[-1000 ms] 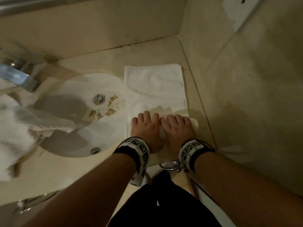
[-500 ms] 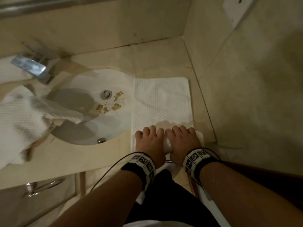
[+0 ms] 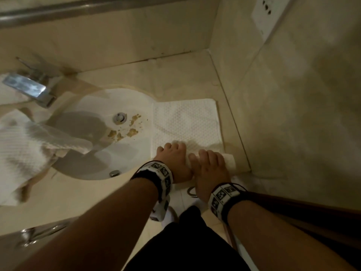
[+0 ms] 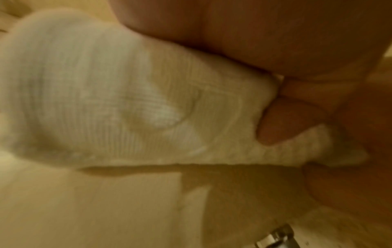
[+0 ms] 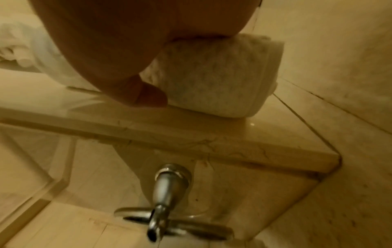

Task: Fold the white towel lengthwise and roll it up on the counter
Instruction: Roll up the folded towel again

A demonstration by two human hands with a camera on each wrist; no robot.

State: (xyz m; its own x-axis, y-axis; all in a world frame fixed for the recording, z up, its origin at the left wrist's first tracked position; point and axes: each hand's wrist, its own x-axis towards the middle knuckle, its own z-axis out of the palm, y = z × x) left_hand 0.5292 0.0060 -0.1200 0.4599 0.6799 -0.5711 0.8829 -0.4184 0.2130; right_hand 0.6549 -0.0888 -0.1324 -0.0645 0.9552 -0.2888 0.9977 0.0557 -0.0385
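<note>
Both hands' grip atop rolled end of white towel (image 3: 185,122); rest flat beyond.

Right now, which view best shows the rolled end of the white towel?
The right wrist view: the rolled end shows its layered edge on the counter. The head view shows it mostly covered by both hands; the left wrist view is blurred.

Black wristbands (image 3: 154,174) with checkered markers

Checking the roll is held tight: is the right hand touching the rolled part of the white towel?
Touching. In the right wrist view the right hand lies on top of the white towel roll, thumb against its near side, with no gap.
</note>
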